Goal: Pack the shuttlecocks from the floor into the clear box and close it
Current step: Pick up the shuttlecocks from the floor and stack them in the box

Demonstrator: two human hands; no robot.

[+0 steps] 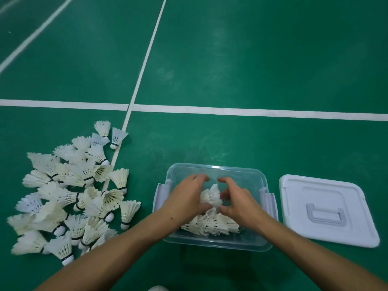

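A clear plastic box (214,168) stands open on the green floor in front of me. Both hands reach into it. My left hand (185,196) and my right hand (237,201) together grip a small bunch of white shuttlecocks (211,196) between them, above a row of shuttlecocks (210,224) lying along the box's near side. A large pile of white feather shuttlecocks (69,192) lies on the floor to the left of the box. The box's white lid (327,208) with a grey handle lies flat on the floor to the right.
White court lines (231,110) cross the green floor beyond the box, one running diagonally past the pile. Grey latches (267,198) hang open at the box's left and right sides. A pale object (157,288) peeks in at the bottom edge.
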